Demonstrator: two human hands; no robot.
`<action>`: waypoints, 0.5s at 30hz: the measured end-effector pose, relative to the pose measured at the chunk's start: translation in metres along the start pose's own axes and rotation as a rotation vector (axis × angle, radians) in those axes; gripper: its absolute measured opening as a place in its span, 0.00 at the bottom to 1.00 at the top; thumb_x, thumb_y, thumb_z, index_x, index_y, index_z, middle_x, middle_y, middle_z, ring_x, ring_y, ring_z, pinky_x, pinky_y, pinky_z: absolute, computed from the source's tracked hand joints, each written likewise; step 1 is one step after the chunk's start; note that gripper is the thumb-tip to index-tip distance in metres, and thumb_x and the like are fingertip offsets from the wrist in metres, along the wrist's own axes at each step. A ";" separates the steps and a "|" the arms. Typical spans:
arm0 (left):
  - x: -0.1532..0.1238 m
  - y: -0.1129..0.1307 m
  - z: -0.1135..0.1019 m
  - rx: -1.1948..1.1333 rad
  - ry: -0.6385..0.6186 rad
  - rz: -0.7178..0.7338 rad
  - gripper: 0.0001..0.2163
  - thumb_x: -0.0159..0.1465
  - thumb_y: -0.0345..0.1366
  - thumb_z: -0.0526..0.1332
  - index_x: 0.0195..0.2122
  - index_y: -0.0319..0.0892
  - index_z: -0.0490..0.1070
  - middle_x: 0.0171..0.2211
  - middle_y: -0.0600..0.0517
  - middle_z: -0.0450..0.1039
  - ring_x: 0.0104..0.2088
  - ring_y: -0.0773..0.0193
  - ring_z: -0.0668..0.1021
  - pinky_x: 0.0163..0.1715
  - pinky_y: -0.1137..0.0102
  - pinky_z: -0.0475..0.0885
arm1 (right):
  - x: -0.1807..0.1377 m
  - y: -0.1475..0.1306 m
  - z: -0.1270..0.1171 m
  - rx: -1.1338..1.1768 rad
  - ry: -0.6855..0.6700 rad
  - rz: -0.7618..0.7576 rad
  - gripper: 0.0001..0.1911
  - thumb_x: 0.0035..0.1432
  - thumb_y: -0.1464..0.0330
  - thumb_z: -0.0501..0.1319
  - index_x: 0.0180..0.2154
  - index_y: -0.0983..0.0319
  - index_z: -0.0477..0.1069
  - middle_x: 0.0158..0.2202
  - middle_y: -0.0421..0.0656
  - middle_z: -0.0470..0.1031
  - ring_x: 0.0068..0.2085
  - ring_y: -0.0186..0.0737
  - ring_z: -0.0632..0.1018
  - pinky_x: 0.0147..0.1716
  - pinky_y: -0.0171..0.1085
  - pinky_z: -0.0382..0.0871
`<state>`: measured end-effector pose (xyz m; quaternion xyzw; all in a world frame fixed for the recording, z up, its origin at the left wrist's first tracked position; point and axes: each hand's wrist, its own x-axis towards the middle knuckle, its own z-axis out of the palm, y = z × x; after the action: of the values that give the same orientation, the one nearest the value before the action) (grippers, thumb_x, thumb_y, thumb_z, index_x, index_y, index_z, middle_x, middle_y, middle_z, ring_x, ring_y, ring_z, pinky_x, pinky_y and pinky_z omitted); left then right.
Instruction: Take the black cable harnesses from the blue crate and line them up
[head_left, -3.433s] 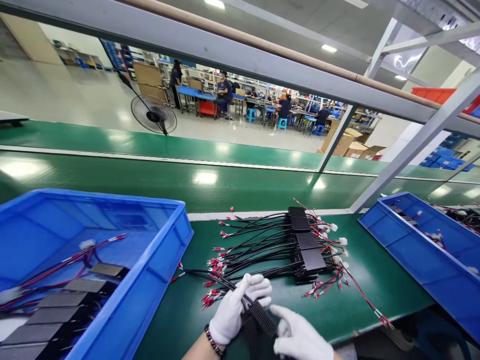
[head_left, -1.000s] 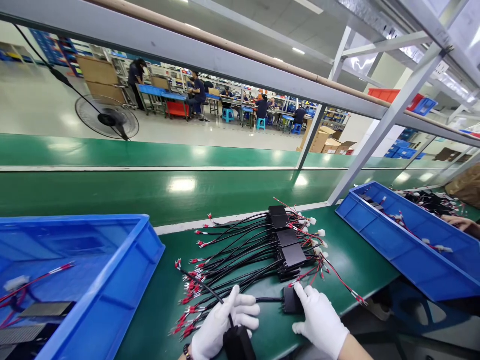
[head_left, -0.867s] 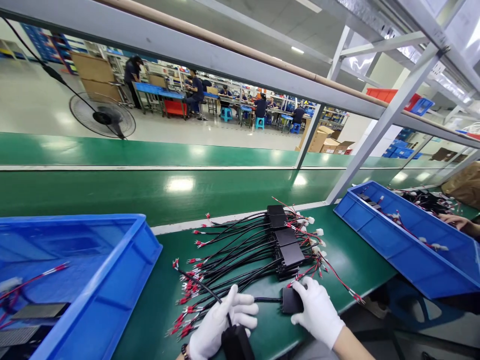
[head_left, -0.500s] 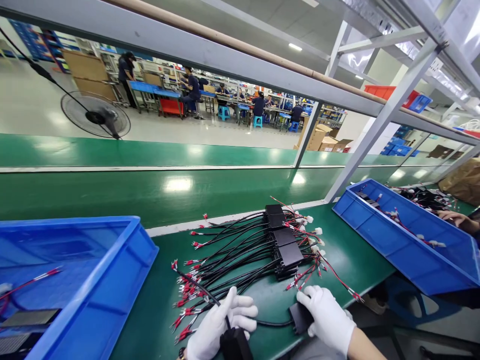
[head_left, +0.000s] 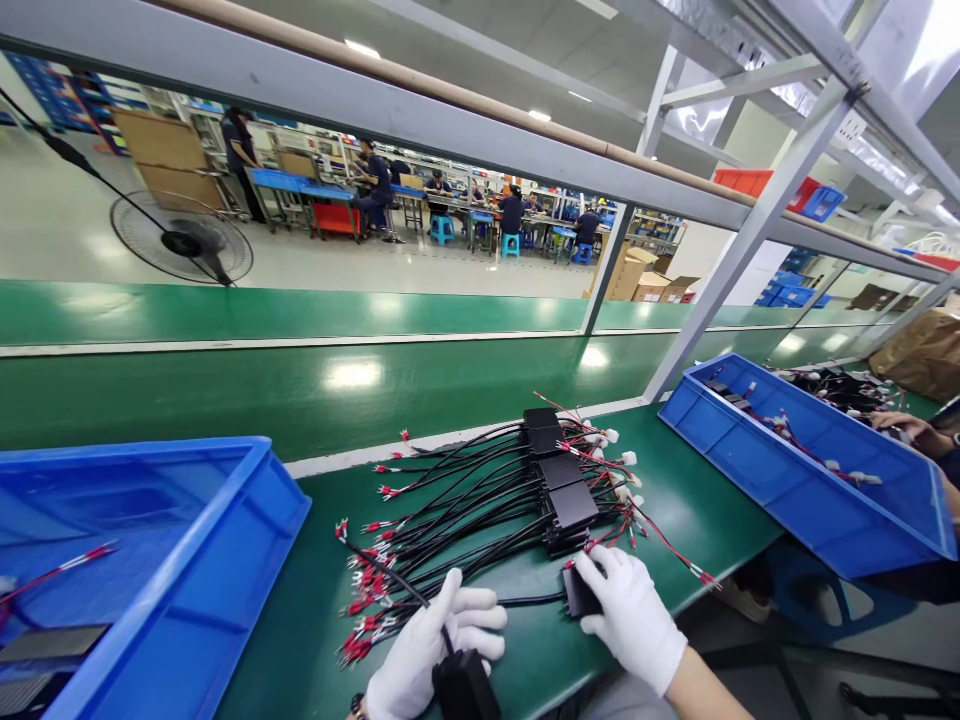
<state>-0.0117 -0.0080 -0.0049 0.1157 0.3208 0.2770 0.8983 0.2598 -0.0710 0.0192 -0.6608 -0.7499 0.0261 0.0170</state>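
My left hand [head_left: 442, 640], in a white glove, holds a black boxy module [head_left: 465, 685] close to me; its black cable [head_left: 390, 572] runs up past my thumb to red-and-white terminals. My right hand [head_left: 628, 612], gloved too, pinches another flat black module [head_left: 579, 592] at the near end of the row, its cable trailing left. Beyond both hands lies a stack of black modules [head_left: 571, 506] on the green table [head_left: 697, 500]. Their cables reach left to red fork terminals [head_left: 367, 575], with thin red wires and white connectors [head_left: 628, 458] on the right.
At the left stands a blue bin [head_left: 247, 560] with modules and a red wire inside. Another blue bin [head_left: 795, 500] is at the right, where a co-worker's hand [head_left: 911, 428] shows. A slanted metal post [head_left: 720, 280] rises behind the table; a fan [head_left: 182, 240] stands beyond.
My right hand has moved the flat module forward and slightly left, toward the stack. My left hand keeps its module, almost unmoved. The view has shifted slightly.
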 end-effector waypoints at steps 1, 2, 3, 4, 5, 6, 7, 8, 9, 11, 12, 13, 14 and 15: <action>-0.002 0.001 0.002 -0.057 -0.035 -0.017 0.21 0.62 0.53 0.60 0.35 0.35 0.70 0.27 0.46 0.74 0.24 0.62 0.77 0.22 0.71 0.67 | -0.005 -0.010 0.003 0.039 0.049 -0.029 0.34 0.49 0.66 0.70 0.57 0.58 0.65 0.54 0.53 0.70 0.52 0.57 0.71 0.50 0.52 0.65; -0.004 0.001 0.005 -0.139 -0.083 -0.035 0.20 0.62 0.52 0.61 0.32 0.36 0.68 0.25 0.49 0.72 0.22 0.65 0.75 0.21 0.73 0.65 | -0.010 -0.020 0.006 0.091 0.075 -0.079 0.26 0.55 0.64 0.66 0.55 0.58 0.66 0.52 0.51 0.71 0.51 0.55 0.71 0.50 0.51 0.66; -0.005 0.002 0.008 -0.232 -0.134 -0.050 0.19 0.63 0.50 0.61 0.29 0.37 0.67 0.22 0.52 0.69 0.20 0.68 0.73 0.21 0.74 0.63 | -0.013 -0.032 0.010 0.159 0.068 -0.150 0.18 0.60 0.62 0.61 0.51 0.58 0.69 0.48 0.50 0.74 0.47 0.52 0.73 0.47 0.49 0.67; -0.007 0.003 0.011 -0.318 -0.176 -0.052 0.18 0.64 0.48 0.60 0.27 0.38 0.65 0.21 0.55 0.66 0.19 0.71 0.70 0.20 0.76 0.62 | -0.015 -0.044 0.013 0.251 0.030 -0.223 0.14 0.64 0.59 0.55 0.46 0.58 0.72 0.42 0.48 0.76 0.42 0.49 0.75 0.43 0.46 0.68; -0.008 0.003 0.014 -0.381 -0.192 -0.028 0.17 0.65 0.46 0.60 0.26 0.38 0.65 0.20 0.56 0.64 0.18 0.72 0.69 0.20 0.77 0.61 | -0.016 -0.055 0.016 0.384 -0.048 -0.293 0.18 0.65 0.56 0.50 0.41 0.58 0.73 0.36 0.46 0.76 0.37 0.46 0.75 0.39 0.42 0.69; -0.009 0.004 0.017 -0.409 -0.157 0.026 0.16 0.66 0.44 0.59 0.27 0.38 0.65 0.20 0.56 0.64 0.19 0.72 0.69 0.20 0.77 0.62 | -0.016 -0.065 0.018 0.562 -0.146 -0.332 0.24 0.66 0.52 0.46 0.38 0.58 0.73 0.32 0.44 0.75 0.34 0.43 0.75 0.35 0.40 0.69; -0.010 0.005 0.021 -0.401 -0.070 0.105 0.14 0.67 0.42 0.57 0.29 0.39 0.67 0.22 0.55 0.67 0.20 0.71 0.72 0.22 0.76 0.66 | -0.015 -0.073 0.018 0.773 -0.252 -0.329 0.29 0.65 0.47 0.42 0.36 0.59 0.73 0.29 0.43 0.74 0.31 0.41 0.75 0.32 0.37 0.69; -0.011 0.005 0.024 -0.365 0.055 0.197 0.12 0.68 0.41 0.55 0.33 0.39 0.69 0.25 0.53 0.71 0.24 0.68 0.75 0.25 0.73 0.70 | -0.014 -0.079 0.017 0.989 -0.349 -0.286 0.34 0.64 0.43 0.40 0.36 0.60 0.73 0.28 0.43 0.74 0.29 0.40 0.75 0.30 0.36 0.69; -0.012 0.005 0.028 -0.316 0.188 0.283 0.12 0.70 0.40 0.53 0.38 0.38 0.70 0.29 0.49 0.75 0.29 0.64 0.79 0.29 0.70 0.74 | -0.014 -0.082 0.014 1.180 -0.426 -0.216 0.37 0.62 0.41 0.40 0.37 0.61 0.74 0.27 0.43 0.74 0.28 0.38 0.75 0.29 0.35 0.69; -0.015 0.005 0.036 -0.221 0.378 0.374 0.15 0.71 0.41 0.49 0.47 0.36 0.69 0.41 0.42 0.78 0.39 0.57 0.81 0.40 0.62 0.77 | -0.013 -0.078 0.006 1.429 -0.518 -0.064 0.37 0.59 0.38 0.46 0.38 0.64 0.74 0.25 0.44 0.74 0.25 0.36 0.74 0.24 0.33 0.68; -0.018 0.004 0.040 -0.175 0.395 0.359 0.18 0.71 0.42 0.48 0.50 0.34 0.68 0.45 0.39 0.77 0.43 0.55 0.81 0.43 0.60 0.77 | -0.013 -0.073 0.001 1.492 -0.530 0.000 0.36 0.57 0.39 0.51 0.38 0.66 0.74 0.23 0.43 0.73 0.21 0.34 0.73 0.20 0.31 0.66; -0.022 0.003 0.044 -0.127 0.356 0.311 0.20 0.71 0.44 0.49 0.53 0.33 0.66 0.47 0.37 0.76 0.44 0.53 0.81 0.43 0.59 0.77 | -0.014 -0.065 -0.002 1.534 -0.529 0.051 0.35 0.55 0.40 0.56 0.39 0.67 0.73 0.22 0.42 0.73 0.19 0.33 0.72 0.18 0.30 0.63; -0.026 0.002 0.048 -0.073 0.288 0.243 0.23 0.70 0.46 0.51 0.56 0.32 0.64 0.48 0.36 0.76 0.43 0.52 0.81 0.42 0.58 0.78 | -0.014 -0.055 -0.005 1.570 -0.505 0.100 0.33 0.54 0.42 0.60 0.41 0.67 0.73 0.21 0.42 0.73 0.18 0.33 0.71 0.16 0.29 0.62; -0.029 0.000 0.053 -0.018 0.207 0.171 0.25 0.69 0.48 0.52 0.59 0.32 0.62 0.49 0.36 0.75 0.42 0.51 0.81 0.38 0.59 0.79 | -0.015 -0.045 -0.008 1.602 -0.464 0.145 0.33 0.53 0.44 0.62 0.43 0.67 0.73 0.22 0.42 0.74 0.17 0.33 0.72 0.15 0.28 0.61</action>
<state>0.0029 -0.0260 0.0507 0.1053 0.3982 0.3660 0.8345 0.2175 -0.0912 0.0298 -0.4734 -0.4443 0.6876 0.3252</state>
